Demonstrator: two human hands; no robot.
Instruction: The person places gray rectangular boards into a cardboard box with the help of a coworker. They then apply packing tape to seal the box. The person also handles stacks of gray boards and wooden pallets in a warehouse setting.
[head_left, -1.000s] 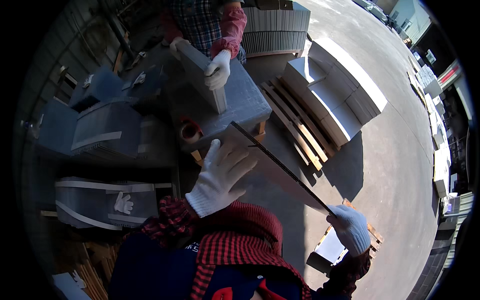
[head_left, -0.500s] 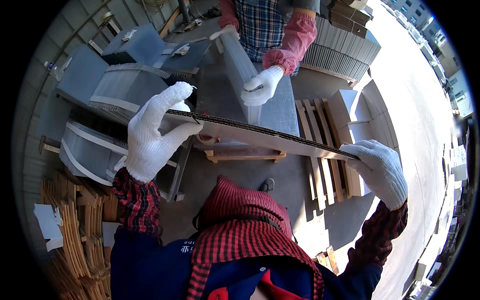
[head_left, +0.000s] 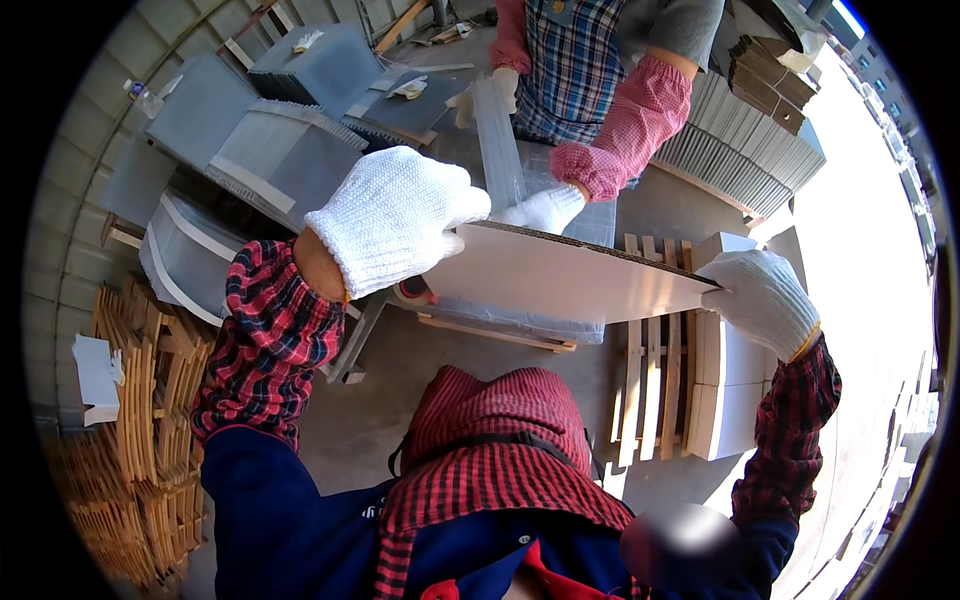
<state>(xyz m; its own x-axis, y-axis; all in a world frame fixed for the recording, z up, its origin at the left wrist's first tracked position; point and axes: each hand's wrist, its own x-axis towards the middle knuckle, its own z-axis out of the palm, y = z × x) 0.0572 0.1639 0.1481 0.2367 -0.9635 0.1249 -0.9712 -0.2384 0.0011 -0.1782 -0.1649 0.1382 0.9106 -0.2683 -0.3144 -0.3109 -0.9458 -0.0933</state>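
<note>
Mid-frame, left hand (head_left: 395, 220) and right hand (head_left: 765, 300), both gloved, grip opposite ends of a flat cardboard sheet (head_left: 570, 280), level above the wooden pallet (head_left: 650, 390).

A flat board (head_left: 570, 280) spans the middle of the frame, the left hand (head_left: 395, 225) on its left end and the right hand (head_left: 765, 300) on its right end. Behind it, at upper centre, a co-worker's hand (head_left: 540, 210) touches its far edge. A pallet (head_left: 650, 390) lies below the board at right — stacked slabs (head_left: 730, 395) just beside it. Bundled sheets (head_left: 280, 150) fill the upper left; wooden strips (head_left: 140, 440) sit at lower left.
</note>
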